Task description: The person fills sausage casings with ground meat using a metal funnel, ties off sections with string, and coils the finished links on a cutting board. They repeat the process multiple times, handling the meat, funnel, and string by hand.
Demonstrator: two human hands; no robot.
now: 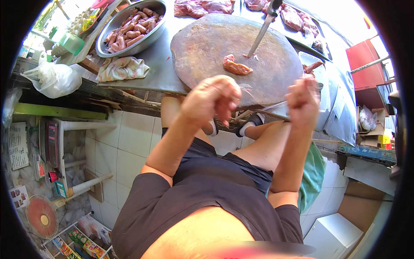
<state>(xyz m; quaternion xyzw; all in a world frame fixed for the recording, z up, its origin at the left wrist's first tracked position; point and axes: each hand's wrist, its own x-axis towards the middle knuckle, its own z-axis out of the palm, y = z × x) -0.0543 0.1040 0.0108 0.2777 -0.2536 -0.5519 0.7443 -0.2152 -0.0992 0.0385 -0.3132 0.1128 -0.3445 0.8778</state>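
Note:
My left hand (215,97), its fingers curled and slightly blurred, hangs at the near edge of a round wooden chopping board (194,52). My right hand (302,93) is raised at the board's right edge in a loose fist, also blurred. What either holds, if anything, I cannot make out. A piece of reddish meat (236,64) lies on the board above my left hand. Behind it a knife (261,34) stands nearly upright, its tip on the board.
A steel bowl of sausages (103,39), a crumpled cloth (120,70) and a white plastic bag (56,80) lie to the left. Trays of raw meat (293,19) are at the back. A red cabinet (366,60) stands right. A fan (43,216) is at lower left.

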